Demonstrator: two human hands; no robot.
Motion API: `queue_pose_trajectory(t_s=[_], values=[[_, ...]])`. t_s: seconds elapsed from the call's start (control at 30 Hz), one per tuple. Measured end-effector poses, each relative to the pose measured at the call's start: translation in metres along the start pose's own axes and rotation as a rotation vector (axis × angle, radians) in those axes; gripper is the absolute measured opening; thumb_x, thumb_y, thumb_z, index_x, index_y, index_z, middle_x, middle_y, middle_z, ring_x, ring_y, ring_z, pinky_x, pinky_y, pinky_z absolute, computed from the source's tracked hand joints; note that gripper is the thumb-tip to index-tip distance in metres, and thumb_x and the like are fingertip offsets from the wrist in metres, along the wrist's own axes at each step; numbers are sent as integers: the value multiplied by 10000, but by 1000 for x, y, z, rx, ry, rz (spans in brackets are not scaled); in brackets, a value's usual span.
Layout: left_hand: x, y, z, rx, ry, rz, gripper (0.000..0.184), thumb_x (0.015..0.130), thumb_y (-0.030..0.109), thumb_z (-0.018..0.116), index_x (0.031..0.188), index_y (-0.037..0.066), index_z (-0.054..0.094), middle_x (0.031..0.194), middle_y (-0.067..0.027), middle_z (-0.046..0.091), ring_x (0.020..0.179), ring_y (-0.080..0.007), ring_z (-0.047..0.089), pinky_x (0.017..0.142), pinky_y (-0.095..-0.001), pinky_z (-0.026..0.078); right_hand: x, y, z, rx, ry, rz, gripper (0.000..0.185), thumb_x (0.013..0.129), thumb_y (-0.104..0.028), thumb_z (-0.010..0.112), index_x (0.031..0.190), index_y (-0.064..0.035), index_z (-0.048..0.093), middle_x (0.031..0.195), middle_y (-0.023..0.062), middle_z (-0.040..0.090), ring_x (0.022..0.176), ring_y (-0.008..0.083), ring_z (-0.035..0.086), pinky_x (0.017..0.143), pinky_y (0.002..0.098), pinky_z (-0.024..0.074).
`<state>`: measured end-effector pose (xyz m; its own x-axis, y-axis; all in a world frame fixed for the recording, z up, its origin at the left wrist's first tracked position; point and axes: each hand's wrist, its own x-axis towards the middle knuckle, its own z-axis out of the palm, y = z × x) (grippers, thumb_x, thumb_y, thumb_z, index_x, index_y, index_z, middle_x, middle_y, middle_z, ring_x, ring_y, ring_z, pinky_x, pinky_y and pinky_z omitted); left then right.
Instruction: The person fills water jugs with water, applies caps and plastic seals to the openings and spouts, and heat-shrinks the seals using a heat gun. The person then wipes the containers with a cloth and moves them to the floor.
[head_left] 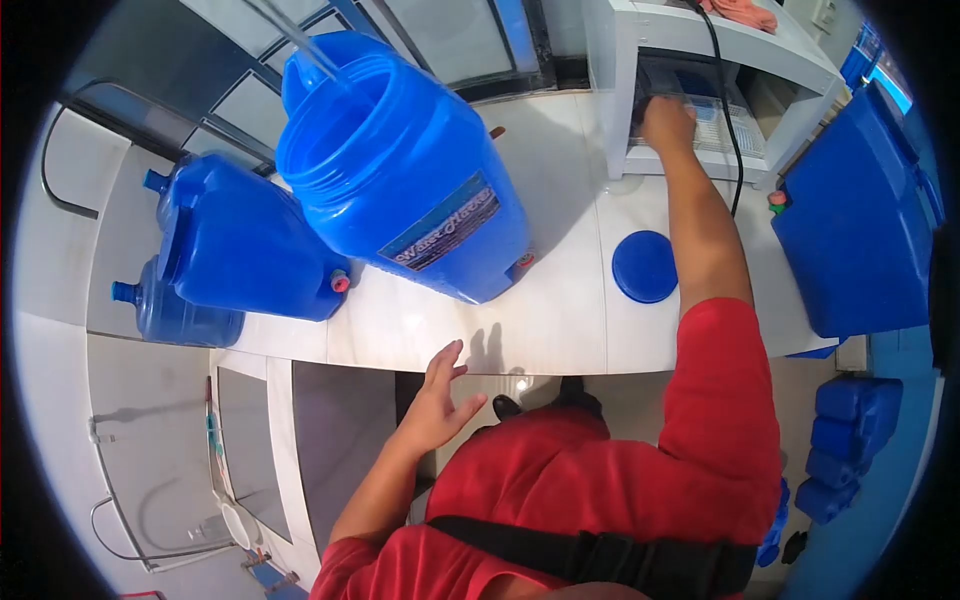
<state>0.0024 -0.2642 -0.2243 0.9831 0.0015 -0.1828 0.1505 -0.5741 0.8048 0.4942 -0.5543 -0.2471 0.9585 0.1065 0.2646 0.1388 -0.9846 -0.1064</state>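
Observation:
My left hand [437,400] hovers by the front edge of the white counter [570,330], fingers spread and holding nothing. My right hand [668,122] reaches into the opening of a small white cabinet [622,90], beside a clear plastic container [712,128]. Its fingers look curled at a dark spot, and what they hold is hidden. A large uncapped blue water jug [430,170] stands upright on the counter, with a clear tube or stream [300,40] entering its mouth. Near my right forearm lies a round blue lid [644,267].
Another blue jug [250,245] with a red-tipped tap and clear blue round bottles [185,310] stand at left. A further blue jug [850,220] is at right. A black cable [735,130] hangs across the cabinet opening. Blue containers [850,435] stand low at right.

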Motion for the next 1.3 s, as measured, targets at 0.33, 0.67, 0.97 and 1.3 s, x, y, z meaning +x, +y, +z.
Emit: queue_pose_trajectory(t_s=[0.33,0.67,0.97,1.3], values=[[17,-6,-45,-362,-235,38,677,943,152,652,1497,13,287,1498,-177,393,1324,-296,474,1093,-427,382,-176,-52,-97,847,604,102,125,893,-145,661,907,-32,711,925,117,689,844,258,660,773,343,514],[52,-24,-102,-699,-447,-3,560,1018,385,526,1401,-13,432,1241,-110,604,1086,-163,584,933,-318,480,-404,-267,-147,653,165,-541,159,759,-120,718,893,-110,634,962,44,604,930,281,585,838,419,450],[36,-63,-134,-797,-629,48,481,1048,399,439,1291,-8,526,1098,-89,641,965,-137,632,831,-289,532,-409,-329,-138,566,188,-403,246,761,-165,735,981,-94,647,1078,50,600,1052,290,558,932,452,416],[35,-47,-113,-772,-526,-45,331,1033,300,509,1162,21,633,948,-11,653,809,-86,601,721,-240,501,-389,-293,-121,1618,-401,311,234,950,-262,673,968,-34,626,938,62,640,767,104,586,668,253,477]])
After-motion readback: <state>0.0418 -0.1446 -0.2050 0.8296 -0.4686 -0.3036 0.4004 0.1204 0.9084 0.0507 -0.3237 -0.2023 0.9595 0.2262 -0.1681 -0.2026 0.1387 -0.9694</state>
